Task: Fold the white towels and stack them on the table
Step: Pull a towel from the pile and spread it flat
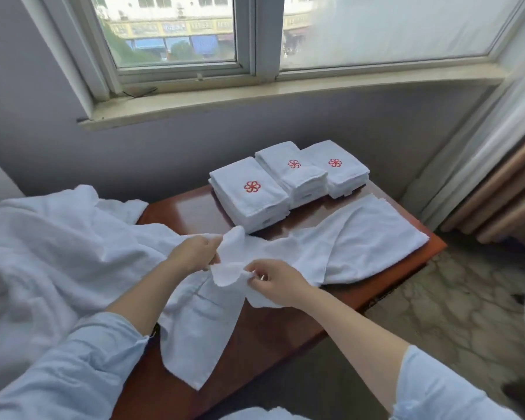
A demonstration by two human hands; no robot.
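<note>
**Held item.** Both hands work one unfolded white towel (pixel 373 237). It lies slack across the near half of the table (pixel 182 210), with one end spread flat at the right and the other drooping from the hands toward the near edge.

**Hands.** The left hand (pixel 194 253) grips a bunched edge of the towel. The right hand (pixel 275 280) pinches the neighbouring edge between thumb and fingertips.

**Judgement.** The hands are set close together, probably to find a corner and draw the hem straight before the first fold.

**Placement.** Three folded stacks (pixel 250 192) with red emblems stand touching one another along the far side of the table. This probably keeps the near surface available for folding.

**Obstructions.** A heap of loose white linen (pixel 52 244) lies at the left, overlapping the table's left corner and touching the towel. It may crowd or snag the spread. A curtain (pixel 503 189) hangs well apart at the right.
</note>
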